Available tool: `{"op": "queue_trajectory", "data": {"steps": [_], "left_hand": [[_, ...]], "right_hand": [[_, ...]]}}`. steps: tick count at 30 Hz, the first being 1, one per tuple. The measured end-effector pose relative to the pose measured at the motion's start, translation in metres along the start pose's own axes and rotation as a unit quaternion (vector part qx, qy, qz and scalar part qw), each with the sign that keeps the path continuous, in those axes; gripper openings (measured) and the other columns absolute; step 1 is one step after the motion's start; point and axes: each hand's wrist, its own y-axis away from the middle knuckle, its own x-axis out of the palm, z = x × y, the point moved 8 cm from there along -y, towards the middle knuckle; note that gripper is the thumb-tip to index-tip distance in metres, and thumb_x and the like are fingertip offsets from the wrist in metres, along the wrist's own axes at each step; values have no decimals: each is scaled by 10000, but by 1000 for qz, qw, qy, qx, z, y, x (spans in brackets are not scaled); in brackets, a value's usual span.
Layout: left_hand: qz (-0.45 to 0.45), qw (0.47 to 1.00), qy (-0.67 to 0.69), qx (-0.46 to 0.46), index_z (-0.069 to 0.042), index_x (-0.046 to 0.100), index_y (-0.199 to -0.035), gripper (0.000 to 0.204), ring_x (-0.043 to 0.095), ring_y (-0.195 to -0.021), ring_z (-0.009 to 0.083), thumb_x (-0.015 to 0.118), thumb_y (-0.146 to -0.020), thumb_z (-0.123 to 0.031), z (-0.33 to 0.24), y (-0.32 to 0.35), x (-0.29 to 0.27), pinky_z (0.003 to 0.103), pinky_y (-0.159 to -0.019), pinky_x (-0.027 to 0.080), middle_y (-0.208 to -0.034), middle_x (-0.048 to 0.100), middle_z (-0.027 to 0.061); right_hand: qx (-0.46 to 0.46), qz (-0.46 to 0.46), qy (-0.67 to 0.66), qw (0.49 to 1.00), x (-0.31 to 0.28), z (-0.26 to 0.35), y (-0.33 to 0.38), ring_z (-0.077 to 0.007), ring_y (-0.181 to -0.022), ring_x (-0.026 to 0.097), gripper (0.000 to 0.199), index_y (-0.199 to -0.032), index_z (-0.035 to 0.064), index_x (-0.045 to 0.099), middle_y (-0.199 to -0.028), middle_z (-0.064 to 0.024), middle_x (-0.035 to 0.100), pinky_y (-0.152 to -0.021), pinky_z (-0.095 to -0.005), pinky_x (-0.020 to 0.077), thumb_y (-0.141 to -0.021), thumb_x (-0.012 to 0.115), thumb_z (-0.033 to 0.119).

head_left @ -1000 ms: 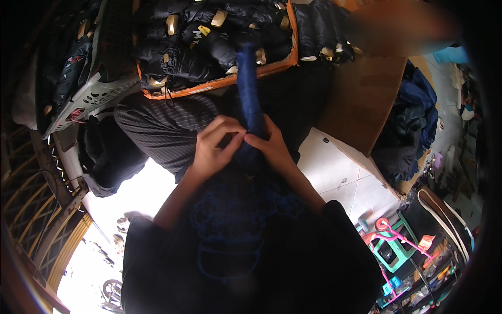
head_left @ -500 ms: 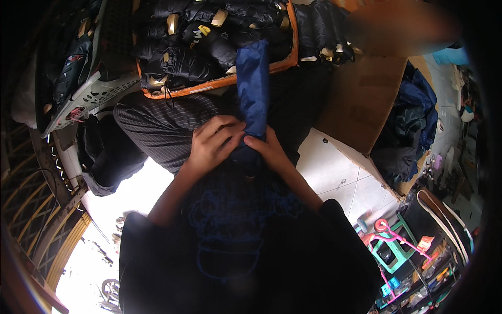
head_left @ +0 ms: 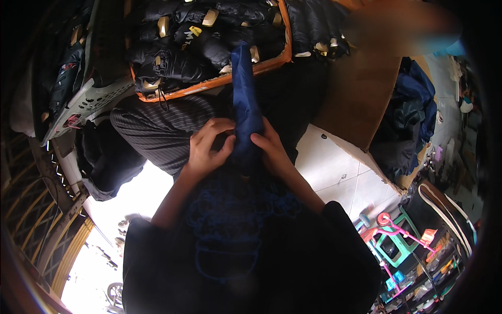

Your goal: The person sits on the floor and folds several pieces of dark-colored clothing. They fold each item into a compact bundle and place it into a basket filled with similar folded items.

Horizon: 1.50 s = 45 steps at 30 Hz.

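Both hands, the left hand (head_left: pixel 206 149) and the right hand (head_left: pixel 272 149), close their grip around the lower end of the folded blue umbrella (head_left: pixel 244 99), apparently to steady it upright before the orange crate (head_left: pixel 219 81) of similar dark ones.

In the middle of the frame, the left hand (head_left: pixel 206 149) and the right hand (head_left: pixel 272 149) grip a folded dark blue umbrella (head_left: pixel 244 104) from 2 sides. The umbrella points to the top of the frame, toward an orange-rimmed tray (head_left: pixel 219 81) full of black folded umbrellas (head_left: pixel 178 47). A brown cardboard sheet (head_left: pixel 361 99) lies at the upper right.
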Motion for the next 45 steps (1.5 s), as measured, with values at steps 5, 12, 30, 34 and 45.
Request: {"op": "queue_trajectory", "data": {"steps": [5,12,30,34,45], "left_hand": [[24,998,-50,23,-26,685,-972,214,683,-787,219,747,-769,3,-13,-10,-4,316,-676,566,-933,647,102],[31,998,-52,33,-26,669,-1004,203,663,-891,227,725,-810,-3,-12,0,-2,318,-740,549,-1018,609,105],[-29,857,332,-393,35,655,-1109,272,676,-987,194,677,-879,-109,39,24,34,328,-900,522,-1075,713,139],[8,844,357,-400,62,505,-1263,469,641,-1104,276,653,-865,-137,38,29,39,382,-999,481,-1139,676,225],[53,831,411,-370,88,554,-1239,431,609,-1178,277,671,-874,-110,31,48,41,402,-1025,468,-1207,653,211]], "right_hand": [[-28,24,29,999,4,7,1,-179,-1212,498,646,-1418,-9,371,-1287,-124,521,-1026,-332,410,-898,688,208],[-38,-32,101,994,6,11,1,-176,-1199,511,619,-1343,0,400,-1282,-130,525,-1014,-332,423,-850,745,144],[-47,12,148,988,7,-3,12,-224,-1193,581,530,-1340,1,436,-1283,-153,588,-1011,-352,448,-912,698,167],[29,40,185,982,6,-16,12,-248,-1230,563,610,-1421,5,425,-1331,-181,566,-1042,-356,425,-905,699,179],[72,164,187,966,13,-30,16,-238,-1180,587,796,-1511,35,328,-1326,-173,565,-999,-332,466,-860,748,219]]}}
